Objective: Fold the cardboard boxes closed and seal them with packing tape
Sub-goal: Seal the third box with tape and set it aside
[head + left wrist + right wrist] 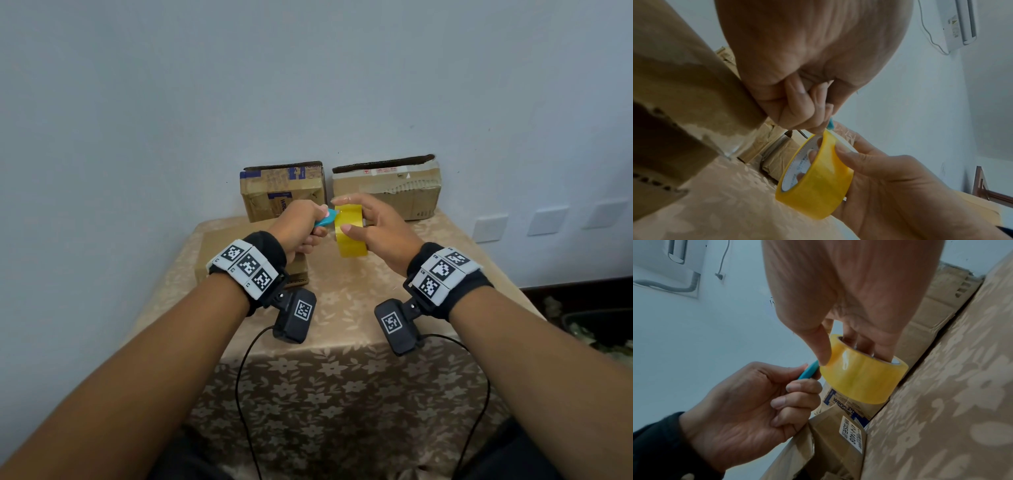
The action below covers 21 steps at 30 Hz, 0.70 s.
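Observation:
My right hand (368,224) holds a yellow roll of packing tape (350,230) upright above the table, thumb on its outer face and fingers through the core (865,347). My left hand (301,229) grips a small teal cutter (324,221) whose tip touches the roll's upper edge (828,131). A flat cardboard box (209,253) lies under my left hand, mostly hidden by it. Two more cardboard boxes stand against the wall: one with blue print (282,190) and one with torn pale tape (387,190).
The small table has a beige flowered cloth (342,308) hanging over its front edge. Cables from the wrist cameras hang in front of it. The wall is close behind the boxes. Dark clutter lies on the floor at the far right (592,325).

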Available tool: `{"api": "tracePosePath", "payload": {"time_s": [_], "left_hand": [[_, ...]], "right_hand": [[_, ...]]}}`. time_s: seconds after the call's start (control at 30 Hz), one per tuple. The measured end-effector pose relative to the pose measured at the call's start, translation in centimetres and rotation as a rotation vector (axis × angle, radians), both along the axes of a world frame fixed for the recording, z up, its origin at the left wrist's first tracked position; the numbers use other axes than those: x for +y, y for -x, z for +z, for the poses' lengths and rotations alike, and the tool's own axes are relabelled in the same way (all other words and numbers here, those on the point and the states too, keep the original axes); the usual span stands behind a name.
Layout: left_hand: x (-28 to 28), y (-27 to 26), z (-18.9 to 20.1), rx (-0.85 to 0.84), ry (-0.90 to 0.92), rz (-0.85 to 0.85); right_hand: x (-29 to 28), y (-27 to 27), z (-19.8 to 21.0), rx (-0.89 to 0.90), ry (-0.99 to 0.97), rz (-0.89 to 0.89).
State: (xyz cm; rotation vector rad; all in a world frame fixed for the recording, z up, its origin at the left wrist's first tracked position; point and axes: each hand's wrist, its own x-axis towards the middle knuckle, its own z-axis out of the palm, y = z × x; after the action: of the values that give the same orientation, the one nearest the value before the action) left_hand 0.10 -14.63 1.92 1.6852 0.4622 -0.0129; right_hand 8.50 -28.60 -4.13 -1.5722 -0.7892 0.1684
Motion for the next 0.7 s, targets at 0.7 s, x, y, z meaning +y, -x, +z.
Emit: {"api": "tracePosePath", "payload": {"time_s": [0.7], "left_hand": [[2.1, -1.8, -1.9, -0.118, -0.990, 0.027]], "right_hand": [[-0.8, -0.3, 0.8, 0.138, -0.164, -0.093]]}}
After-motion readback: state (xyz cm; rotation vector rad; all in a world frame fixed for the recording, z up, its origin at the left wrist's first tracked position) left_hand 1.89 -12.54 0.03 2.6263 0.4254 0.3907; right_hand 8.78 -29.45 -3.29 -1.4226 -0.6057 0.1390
